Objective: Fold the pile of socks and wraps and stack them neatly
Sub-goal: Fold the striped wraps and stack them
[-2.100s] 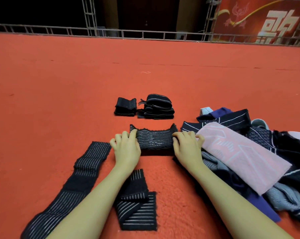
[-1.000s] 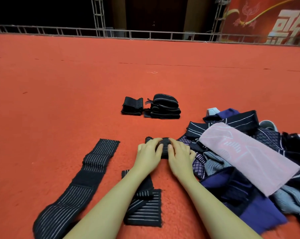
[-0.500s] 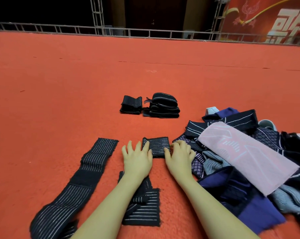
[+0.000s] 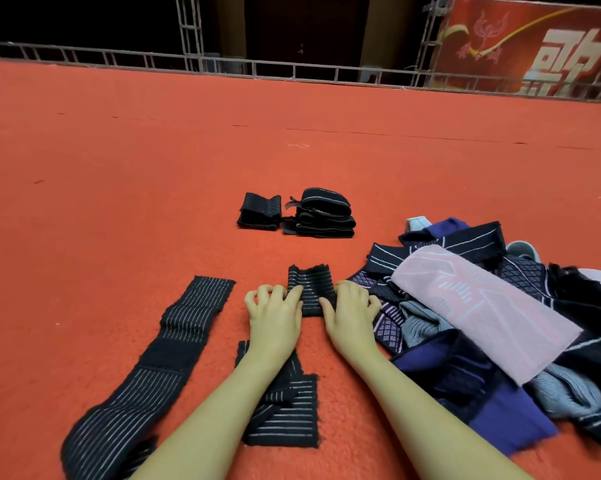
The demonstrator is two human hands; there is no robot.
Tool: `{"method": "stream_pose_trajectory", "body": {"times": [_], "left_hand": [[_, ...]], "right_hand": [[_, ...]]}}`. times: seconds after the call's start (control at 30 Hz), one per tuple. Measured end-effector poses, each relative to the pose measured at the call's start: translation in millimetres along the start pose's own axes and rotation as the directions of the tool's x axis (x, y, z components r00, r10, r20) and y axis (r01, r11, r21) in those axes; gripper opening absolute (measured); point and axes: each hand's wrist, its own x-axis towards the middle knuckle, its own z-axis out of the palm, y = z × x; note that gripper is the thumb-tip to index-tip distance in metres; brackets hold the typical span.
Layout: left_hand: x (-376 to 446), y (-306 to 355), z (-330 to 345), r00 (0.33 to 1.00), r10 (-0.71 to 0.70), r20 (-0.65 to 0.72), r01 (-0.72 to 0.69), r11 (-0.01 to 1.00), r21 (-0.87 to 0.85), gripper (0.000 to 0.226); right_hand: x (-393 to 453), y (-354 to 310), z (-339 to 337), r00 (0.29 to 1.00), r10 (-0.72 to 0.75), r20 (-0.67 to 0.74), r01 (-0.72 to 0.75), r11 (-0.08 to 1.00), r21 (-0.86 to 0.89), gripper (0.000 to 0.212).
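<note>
"Big red carpet [image 4: 153, 202] everywhere, and a metal rail [image 4: 292, 69] way at the back. What's the person doing?"

"Folding. See the small folded wrap [image 4: 311, 289] in the middle of the frame? The left hand [image 4: 275, 317] has bent fingers on its left edge. The right hand [image 4: 349, 318] has bent fingers on its right edge. Both look like they pinch it, one on each side."

"Where does it go next?"

"I think onto the stack [image 4: 321, 214], straight up the frame from the hands. Both hands are about as near."

"And that mess on the right?"

"That's the pile [image 4: 493, 327], touching the right hand's side. A long wrap [image 4: 160, 358] lies flat at lower left, running up the frame. Another wrap [image 4: 285, 414] sits under the left arm."
</note>
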Motion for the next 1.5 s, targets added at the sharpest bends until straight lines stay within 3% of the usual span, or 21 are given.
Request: {"method": "stream_pose_trajectory", "body": {"times": [0.1, 0.23, 0.4, 0.57, 0.67, 0.83, 1.0, 1.1, 1.27, 1.4, 1.5], "left_hand": [[4, 0, -4, 0.999, 0.002, -0.045, -0.002, 1.000, -0.017, 0.031], [25, -8, -14, 0.983, 0.062, -0.172, -0.052, 0.997, 0.060, 0.025], [76, -35, -20, 0.969, 0.052, -0.241, -0.023, 0.993, 0.119, 0.031], [141, -68, -7, 0.975, 0.014, -0.221, 0.007, 0.996, 0.093, 0.020], [178, -89, 8, 0.983, 0.023, -0.183, -0.008, 0.997, 0.080, 0.018], [228, -121, 36, 0.991, 0.018, -0.136, -0.010, 0.998, 0.058, 0.015], [247, -140, 61, 0.998, -0.055, 0.030, 0.052, 0.993, 0.103, 0.027], [248, -151, 73, 0.985, -0.077, 0.156, 0.054, 0.988, 0.147, 0.030], [236, -158, 85, 0.944, -0.020, 0.330, -0.039, 0.984, 0.171, 0.041], [218, -161, 69, 0.894, -0.087, 0.439, 0.032, 0.991, 0.130, 0.049], [216, -165, 67, 0.894, -0.090, 0.439, 0.040, 0.992, 0.121, 0.054]], "right_hand": [[-2, -2, -3, 0.994, -0.032, -0.107, 0.048, 0.988, 0.149, 0.019], [14, -16, -7, 0.963, -0.021, -0.269, 0.085, 0.970, 0.227, 0.029], [66, -48, -10, 0.915, -0.130, -0.381, 0.208, 0.963, 0.172, 0.041], [135, -68, 15, 0.899, -0.193, -0.394, 0.235, 0.970, 0.059, 0.026], [175, -73, 28, 0.921, -0.208, -0.328, 0.239, 0.970, 0.055, 0.012], [227, -76, 48, 0.954, -0.217, -0.208, 0.242, 0.965, 0.102, 0.018], [249, -74, 77, 0.953, -0.301, -0.016, 0.301, 0.953, -0.018, 0.033], [248, -72, 94, 0.933, -0.350, 0.083, 0.360, 0.915, -0.183, 0.036], [244, -66, 110, 0.909, -0.398, 0.124, 0.415, 0.839, -0.352, 0.028], [233, -68, 103, 0.891, -0.390, 0.234, 0.453, 0.811, -0.371, 0.036], [236, -68, 100, 0.901, -0.377, 0.214, 0.433, 0.812, -0.391, 0.039]]}}
